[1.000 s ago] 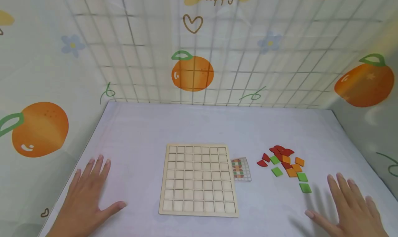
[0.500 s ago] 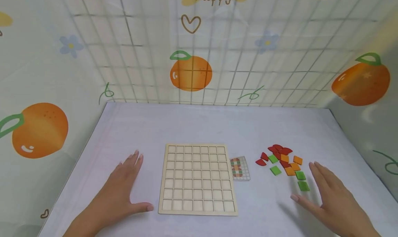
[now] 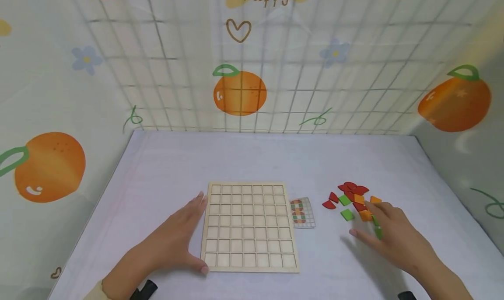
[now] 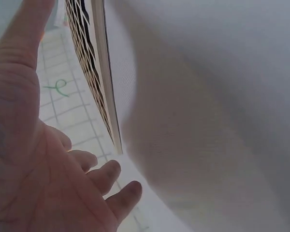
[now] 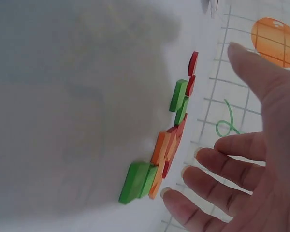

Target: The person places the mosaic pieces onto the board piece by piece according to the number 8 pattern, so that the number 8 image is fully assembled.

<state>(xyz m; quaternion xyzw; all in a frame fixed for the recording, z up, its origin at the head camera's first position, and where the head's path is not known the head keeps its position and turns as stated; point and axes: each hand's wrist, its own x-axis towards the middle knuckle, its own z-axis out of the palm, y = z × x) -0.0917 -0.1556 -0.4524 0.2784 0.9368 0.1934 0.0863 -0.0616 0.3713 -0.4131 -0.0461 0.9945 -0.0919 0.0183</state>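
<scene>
A square wooden grid board [image 3: 252,221] lies mid-table with its cells bare. My left hand [image 3: 173,234] is at its left side, thumb by the near left corner and fingertips right at the left edge; in the left wrist view the board [image 4: 99,72] appears edge-on beside the spread fingers. My right hand [image 3: 393,234] hovers over the right part of a loose group of flat tiles: red petal shapes [image 3: 349,186], orange squares [image 3: 365,215] and green squares [image 3: 347,214]. Its thumb and fingers are apart with nothing between them. Some green and orange tiles are partly hidden beneath it.
A small pattern card [image 3: 302,212] with a coloured grid picture lies against the board's right edge. Behind the white table [image 3: 236,155] hangs a printed curtain [image 3: 181,72] with oranges, which also closes off both sides.
My left hand has moved right, from the table's left side to the board's edge. My right hand has moved left and over the tiles. Board and tiles stay in place.
</scene>
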